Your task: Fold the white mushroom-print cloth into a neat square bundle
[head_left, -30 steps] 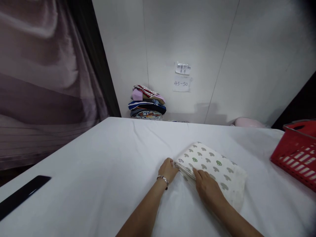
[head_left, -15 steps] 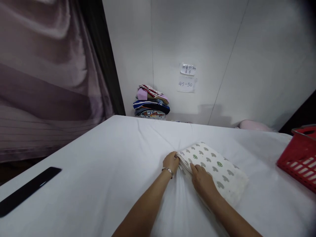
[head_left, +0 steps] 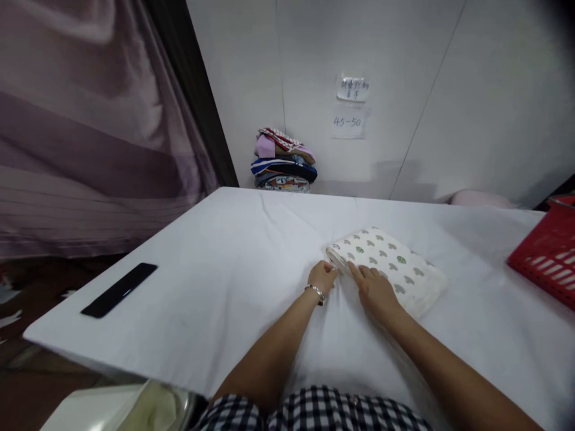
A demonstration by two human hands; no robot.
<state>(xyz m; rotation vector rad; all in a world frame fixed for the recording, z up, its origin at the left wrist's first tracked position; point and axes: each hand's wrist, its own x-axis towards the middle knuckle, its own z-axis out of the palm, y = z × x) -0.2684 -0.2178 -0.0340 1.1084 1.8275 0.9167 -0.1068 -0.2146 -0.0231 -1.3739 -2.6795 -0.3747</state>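
Observation:
A white folded cloth (head_left: 381,263) with grey mushroom shapes and a few green marks lies flat on the white-covered table (head_left: 251,269). My left hand (head_left: 322,276), with a silver bracelet at the wrist, is closed in a pinch beside the cloth's left folded edge. What its fingertips hold is too small to make out. On the near left edge of the cloth rests my right hand (head_left: 377,293), its index finger stretched out along the fold and the other fingers slightly bent. Its thumb is hidden.
A black phone-like slab (head_left: 120,290) lies on the left of the table. At the right edge stands a red plastic basket (head_left: 548,251). Behind the table is a stack of folded fabrics (head_left: 285,164) against the wall. A pale container (head_left: 112,407) sits below the near edge.
My left hand has let go of the cloth's corner and moved slightly toward me. The right hand stays at the fold. The view has tilted down, showing the near table edge.

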